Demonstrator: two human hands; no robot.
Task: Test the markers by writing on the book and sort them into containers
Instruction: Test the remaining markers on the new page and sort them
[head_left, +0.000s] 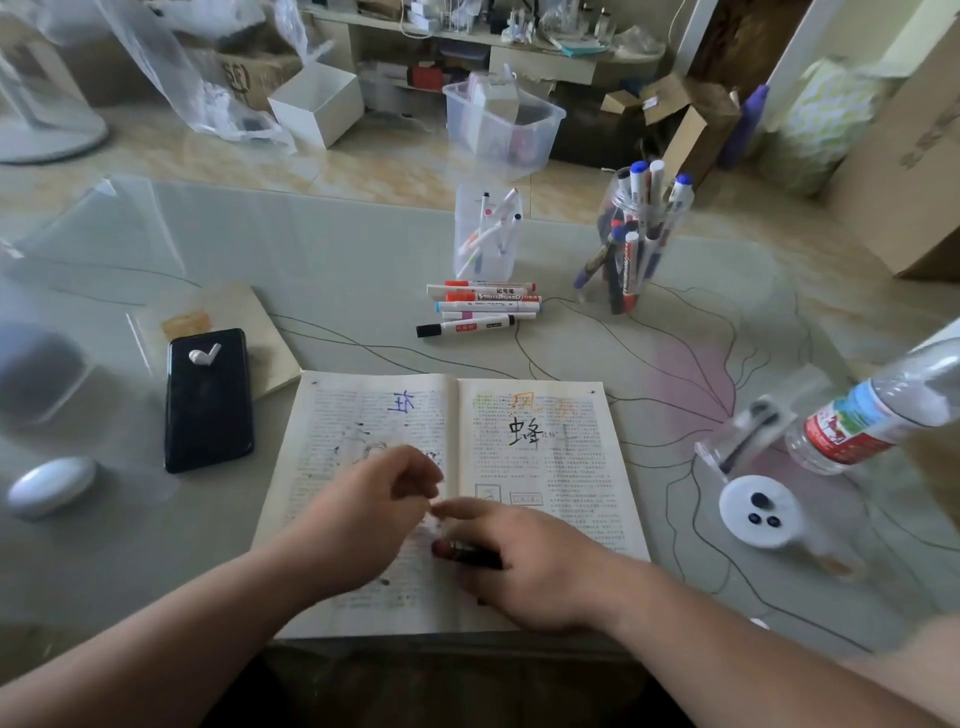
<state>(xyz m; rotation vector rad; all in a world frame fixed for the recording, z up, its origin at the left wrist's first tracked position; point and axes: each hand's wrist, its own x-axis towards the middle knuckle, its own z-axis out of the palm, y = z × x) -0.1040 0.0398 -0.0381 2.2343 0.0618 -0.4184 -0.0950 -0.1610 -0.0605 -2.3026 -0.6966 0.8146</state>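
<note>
While both hands sit over the book | right hand grip holds a marker | left hand grip narrow, fingers curled, holding nothing seen.

Open book lay under both hands; left hand and right hand met over its gutter; loose markers lay beyond the hands; square container behind those; jar to its right; phone left of the hands.
</note>
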